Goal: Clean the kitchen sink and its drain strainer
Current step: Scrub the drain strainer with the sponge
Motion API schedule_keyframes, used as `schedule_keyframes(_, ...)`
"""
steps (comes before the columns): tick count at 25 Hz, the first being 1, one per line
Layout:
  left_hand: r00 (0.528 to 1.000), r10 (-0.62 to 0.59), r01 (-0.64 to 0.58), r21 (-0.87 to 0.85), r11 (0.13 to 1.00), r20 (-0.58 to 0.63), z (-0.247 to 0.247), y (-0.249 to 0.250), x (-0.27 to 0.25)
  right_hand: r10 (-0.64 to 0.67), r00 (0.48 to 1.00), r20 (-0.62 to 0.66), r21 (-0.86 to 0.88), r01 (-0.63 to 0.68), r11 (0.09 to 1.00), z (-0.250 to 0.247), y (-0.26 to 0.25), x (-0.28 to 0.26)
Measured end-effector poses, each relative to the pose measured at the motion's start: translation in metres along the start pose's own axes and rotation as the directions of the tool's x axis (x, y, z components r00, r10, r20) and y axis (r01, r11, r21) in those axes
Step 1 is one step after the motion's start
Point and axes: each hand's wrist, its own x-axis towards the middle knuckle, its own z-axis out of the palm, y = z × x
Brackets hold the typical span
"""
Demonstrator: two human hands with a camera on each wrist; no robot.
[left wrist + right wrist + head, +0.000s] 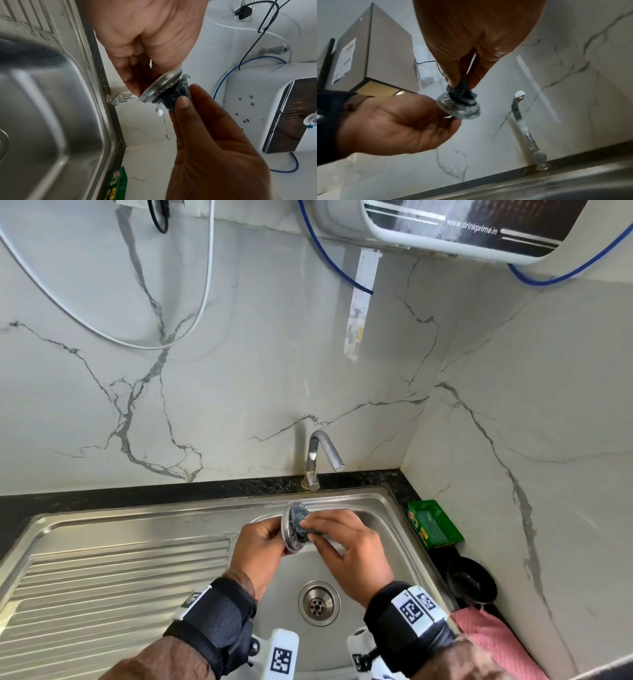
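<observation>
The round stainless-steel drain strainer [294,527] is out of its seat and held up over the back half of the steel sink basin [383,529], just below the curved chrome tap [317,455]. The left hand [262,549] grips it by the rim, fingers curled around its edge, tilting it on its side. The right hand [346,546] pinches a dark blue-grey scrubbing pad [303,520] between thumb and fingertips and pushes it into the strainer's cup; the left-wrist view shows the pad [180,93] wadded against the slotted underside of the strainer [161,85].

The strainer scrub therefore seems to be under way, not finished: no water runs from the tap and no rinse is visible. The open drain hole [318,603] lies bare near the front edge of the basin, so refitting the strainer is still to come. The basin walls and the ribbed draining board [113,580] at the sink's left end look dull and streaked, and whether they have been scrubbed cannot be told. A green soap tray [433,523] sits on the dark counter at the sink's right edge.
</observation>
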Motion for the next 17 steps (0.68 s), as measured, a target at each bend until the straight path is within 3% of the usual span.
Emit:
schedule_keyframes(3, 0.995, 0.066, -0.076, 0.125, 0.989, 0.078, -0.001, 0.001, -0.001, 0.214, 0.977, -0.004, 0.013, -0.214, 0.977, -0.007, 0.002, 0.012)
schedule_keyframes(4, 0.994, 0.067, -0.078, 0.135, 0.988, 0.080, -0.001, 0.000, 0.000, 0.202, 0.979, -0.010, 0.015, -0.202, 0.979, -0.007, -0.001, 0.014)
schedule_keyframes(7, 0.994, 0.067, -0.079, 0.157, 0.985, 0.081, -0.002, -0.002, 0.003, -0.074, 0.994, 0.083, -0.050, 0.078, 0.996, -0.006, -0.008, 0.011)
schedule_keyframes(10, 0.991, 0.034, -0.053, 0.154, 0.987, 0.128, -0.004, -0.001, 0.002, 0.113, 0.993, 0.019, -0.076, -0.111, 0.991, -0.013, 0.001, 0.020)
schedule_keyframes(14, 0.989, -0.009, -0.007, 0.104, 0.995, 0.148, -0.007, 0.000, 0.006, -0.040, 0.996, 0.078, 0.008, 0.039, 0.999, -0.007, -0.007, 0.023)
schedule_keyframes(17, 0.988, -0.038, 0.029, 0.059, 0.998, 0.152, -0.006, 0.000, 0.007, 0.166, 0.986, 0.030, 0.056, -0.167, 0.984, -0.008, -0.003, 0.029)
